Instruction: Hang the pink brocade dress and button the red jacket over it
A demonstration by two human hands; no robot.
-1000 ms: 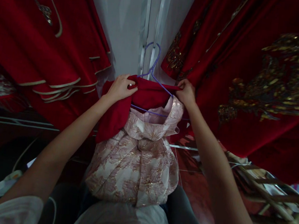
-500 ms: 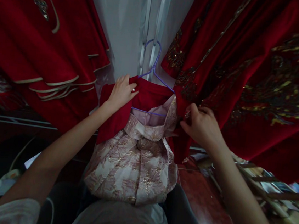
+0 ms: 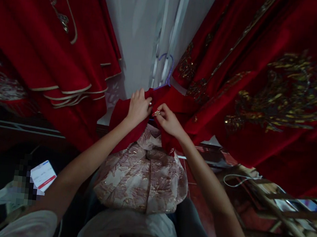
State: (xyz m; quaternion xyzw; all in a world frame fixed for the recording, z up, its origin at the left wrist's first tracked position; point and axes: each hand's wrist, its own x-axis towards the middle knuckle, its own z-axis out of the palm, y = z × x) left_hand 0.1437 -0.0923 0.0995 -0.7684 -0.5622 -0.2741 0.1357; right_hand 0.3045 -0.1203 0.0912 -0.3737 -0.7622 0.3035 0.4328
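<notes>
A red garment [image 3: 124,124] drapes over a purple hanger [image 3: 170,69], on top of a pink-and-gold floral brocade dress [image 3: 140,180] that spreads over my lap. My left hand [image 3: 139,108] is closed on the red garment's edge near the collar. Opposite it, my right hand [image 3: 169,120] pinches the other front edge, where a small beaded ornament shows at the fingertips. The two hands are close together but apart. Another beaded ornament [image 3: 172,151] hangs lower on the same edge. Most of the dress's neckline is hidden beneath the red cloth.
Red garments with pale piping [image 3: 73,87] hang at the left, and red ones with gold embroidery [image 3: 276,97] at the right. A pale wall panel [image 3: 134,29] stands behind. A lit phone [image 3: 43,176] lies at lower left, a wooden rack [image 3: 276,212] at lower right.
My right hand has moved left, bringing the red garment's right front across the dress's neckline towards my left hand. My left hand keeps its hold on the collar edge.
</notes>
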